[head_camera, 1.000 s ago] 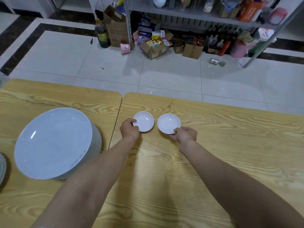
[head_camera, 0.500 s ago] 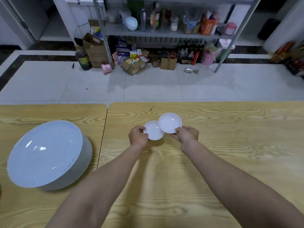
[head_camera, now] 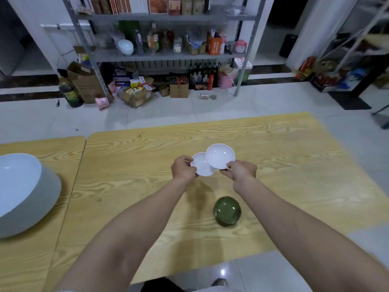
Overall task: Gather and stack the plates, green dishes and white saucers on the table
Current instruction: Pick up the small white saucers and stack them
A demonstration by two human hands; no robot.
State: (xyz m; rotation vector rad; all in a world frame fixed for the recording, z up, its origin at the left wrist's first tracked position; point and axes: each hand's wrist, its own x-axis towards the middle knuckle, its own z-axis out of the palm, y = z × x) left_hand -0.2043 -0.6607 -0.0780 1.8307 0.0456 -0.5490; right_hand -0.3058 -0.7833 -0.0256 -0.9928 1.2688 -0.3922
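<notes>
Two small white saucers are held above the wooden table [head_camera: 273, 165]. My left hand [head_camera: 182, 170] pinches the rim of the lower saucer [head_camera: 201, 166]. My right hand [head_camera: 240, 172] pinches the rim of the upper saucer [head_camera: 220, 155], which overlaps the lower one on its right side. A round green dish [head_camera: 227, 210] sits on the table below my hands, between my forearms. A stack of large white plates [head_camera: 23, 194] stands at the left edge of the view, partly cut off.
A seam [head_camera: 77, 178] divides the left table from the right one. The near table edge [head_camera: 210, 264] runs above tiled floor. Beyond the far edge stand metal shelves [head_camera: 168, 55] with bottles, and cardboard boxes [head_camera: 136, 95] on the floor.
Both saucers were lifted off the table and brought together, the right one now overlapping the left. The view tilted up and shifted right, bringing the green dish into sight.
</notes>
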